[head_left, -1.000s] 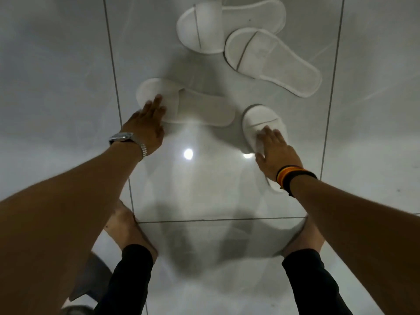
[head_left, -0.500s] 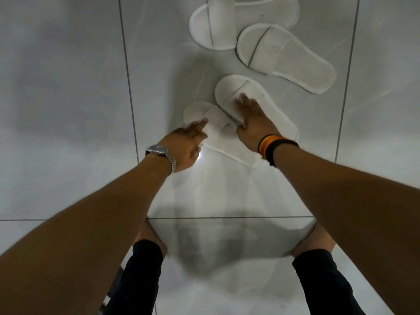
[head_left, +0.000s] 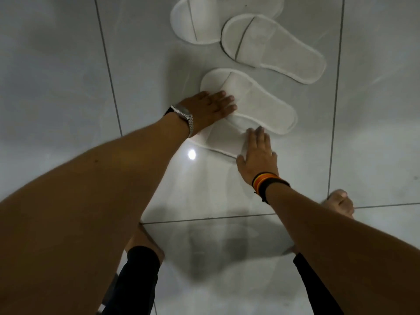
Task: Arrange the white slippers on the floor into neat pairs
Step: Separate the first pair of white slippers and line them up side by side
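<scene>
Your left hand point(head_left: 205, 108) lies flat, fingers point(head_left: 223, 102) together and stretched out, pressing down where the two nearer slippers meet, at their toe ends. Your right hand point(head_left: 258, 153) is flat too, fingers point(head_left: 255, 135) straight and close together, palm down on the heel end of the nearest slipper point(head_left: 223, 138). Neither hand grips anything; both simply press on top.

That nearest slipper lies slanted under both hands, mostly covered, only its white middle and lower edge showing. Right beside it, touching along its far edge, sits the second slipper point(head_left: 256, 103), toe strap to the left, heel to the right, running roughly parallel.

Beyond them, the farther pair: the third slipper point(head_left: 270, 47) lies slanted, apart from the second, and the fourth slipper point(head_left: 197, 21) sits at the top edge, partly cut off, its side tucked under the third one's toe.

A silver watch point(head_left: 184, 117) is on your left wrist, striped bands point(head_left: 267, 181) on your right. All of it rests on the glossy grey tiled floor point(head_left: 56, 76), with your bare foot point(head_left: 339, 203) at right.
</scene>
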